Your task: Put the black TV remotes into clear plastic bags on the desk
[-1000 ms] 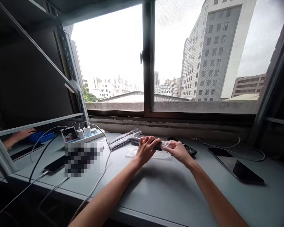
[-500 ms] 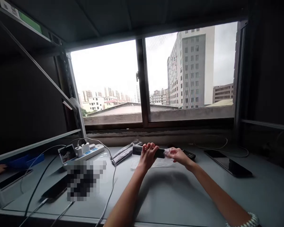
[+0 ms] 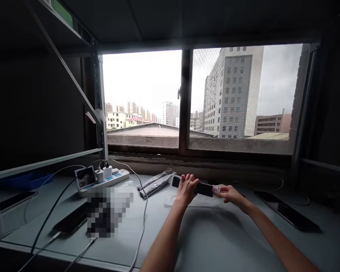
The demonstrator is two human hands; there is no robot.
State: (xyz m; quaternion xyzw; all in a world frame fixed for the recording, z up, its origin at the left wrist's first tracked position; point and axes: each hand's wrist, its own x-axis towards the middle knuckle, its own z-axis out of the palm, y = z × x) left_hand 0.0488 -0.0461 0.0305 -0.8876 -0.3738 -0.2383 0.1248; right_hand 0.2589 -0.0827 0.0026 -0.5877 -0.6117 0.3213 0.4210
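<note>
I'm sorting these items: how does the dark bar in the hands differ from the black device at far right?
The dark bar is gripped by the left hand; the black device lies flat on the desk. The bar looks narrower than the device. The bar has clear plastic at its right end; the device shows none. Both are dark and elongated.

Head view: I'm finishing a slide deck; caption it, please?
By a window, the left hand grips a dark object while the right hand pinches clear plastic at its end.
</note>
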